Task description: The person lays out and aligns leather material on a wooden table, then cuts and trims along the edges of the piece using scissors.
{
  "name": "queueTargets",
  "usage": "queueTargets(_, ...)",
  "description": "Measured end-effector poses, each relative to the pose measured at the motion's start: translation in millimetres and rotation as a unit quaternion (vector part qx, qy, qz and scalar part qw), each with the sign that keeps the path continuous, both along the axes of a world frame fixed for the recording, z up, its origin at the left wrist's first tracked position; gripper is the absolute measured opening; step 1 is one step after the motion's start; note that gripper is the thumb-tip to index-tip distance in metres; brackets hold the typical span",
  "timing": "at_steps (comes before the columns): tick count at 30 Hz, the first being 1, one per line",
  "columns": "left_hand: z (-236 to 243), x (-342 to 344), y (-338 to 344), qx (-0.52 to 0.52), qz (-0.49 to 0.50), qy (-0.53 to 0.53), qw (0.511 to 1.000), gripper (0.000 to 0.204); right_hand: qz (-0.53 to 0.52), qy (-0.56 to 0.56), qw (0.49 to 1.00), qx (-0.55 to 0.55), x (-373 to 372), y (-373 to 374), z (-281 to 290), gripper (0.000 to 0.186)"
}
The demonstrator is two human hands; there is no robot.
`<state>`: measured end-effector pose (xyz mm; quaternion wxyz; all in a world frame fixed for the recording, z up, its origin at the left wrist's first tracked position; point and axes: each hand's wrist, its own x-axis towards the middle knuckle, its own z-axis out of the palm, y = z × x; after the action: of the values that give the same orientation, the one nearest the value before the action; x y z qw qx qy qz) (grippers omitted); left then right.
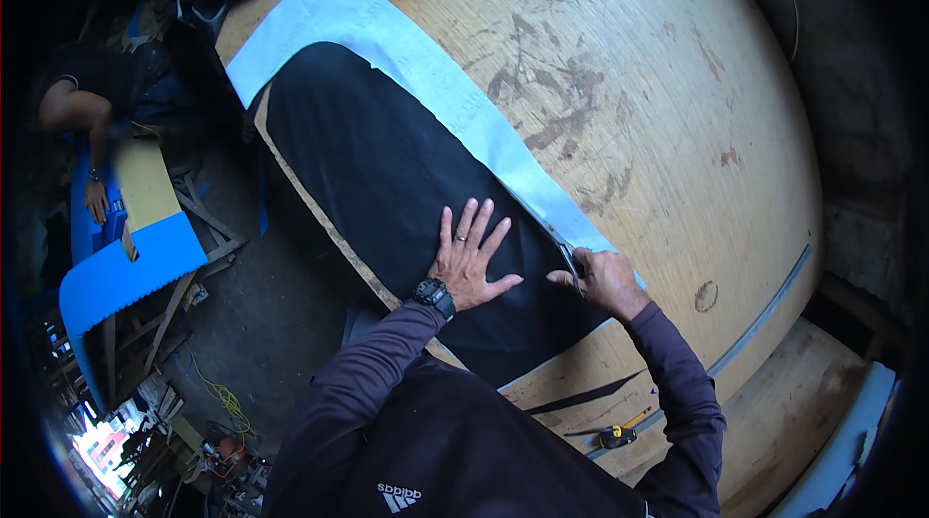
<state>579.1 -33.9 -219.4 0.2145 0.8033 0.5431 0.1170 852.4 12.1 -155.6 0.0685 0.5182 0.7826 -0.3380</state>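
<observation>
A black leatherette-like sheet [377, 160] lies flat on a wooden worktable [697, 102], a pale blue strip [426, 68] bordering its far and right sides. The left hand [469, 265], fingers spread and gripping nothing, rests on the black, probably to stop it sliding. The right hand [610, 281] has its fingers curled around scissors [565, 249], blades lying along the black-and-blue border, seemingly to follow that line

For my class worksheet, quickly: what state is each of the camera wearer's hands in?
Left hand: open, fingers spread, palm down on the black cloth.
Right hand: closed, holding scissors.
</observation>
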Motion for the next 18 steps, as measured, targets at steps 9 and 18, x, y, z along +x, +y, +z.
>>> queueTargets(9, 0.6, 3.2, -3.0, 0.006, 0.001, -0.024, 1.000, 0.093, 0.003, -0.007, 0.999, 0.036, -18.7, 12.9, -5.2, 0.073)
queueTargets(18, 2.9, -1.6, -8.4, -0.011, 0.004, -0.034, 0.999, 0.095, -0.014, -0.042, 0.999, 0.008, -49.5, 28.5, 11.8, 0.070)
